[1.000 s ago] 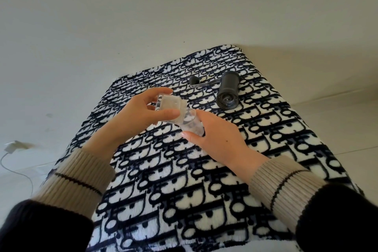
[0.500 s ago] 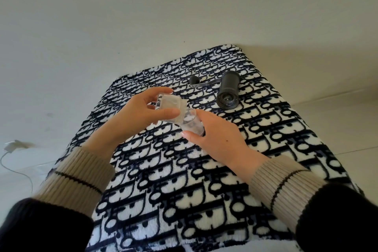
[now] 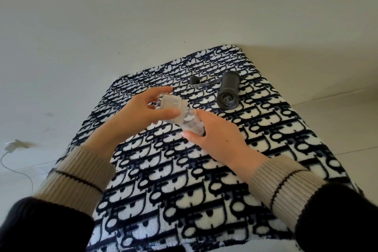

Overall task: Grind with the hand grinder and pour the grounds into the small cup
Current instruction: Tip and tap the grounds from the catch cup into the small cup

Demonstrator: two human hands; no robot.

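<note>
A black hand grinder [image 3: 228,92] lies on its side at the back right of the patterned blanket [image 3: 184,190], its open end toward me and its crank handle [image 3: 199,84] sticking out to the left. My left hand [image 3: 143,113] grips a clear grounds jar [image 3: 170,106], tipped with its mouth against a small clear cup [image 3: 192,122]. My right hand [image 3: 216,137] holds that cup from the right, fingers curled round it. What is inside the jar and cup cannot be made out.
The black-and-white blanket covers a raised surface that drops off at the left, right and far edges. Pale floor surrounds it. A white charger with its cable [image 3: 14,145] lies on the floor at the left.
</note>
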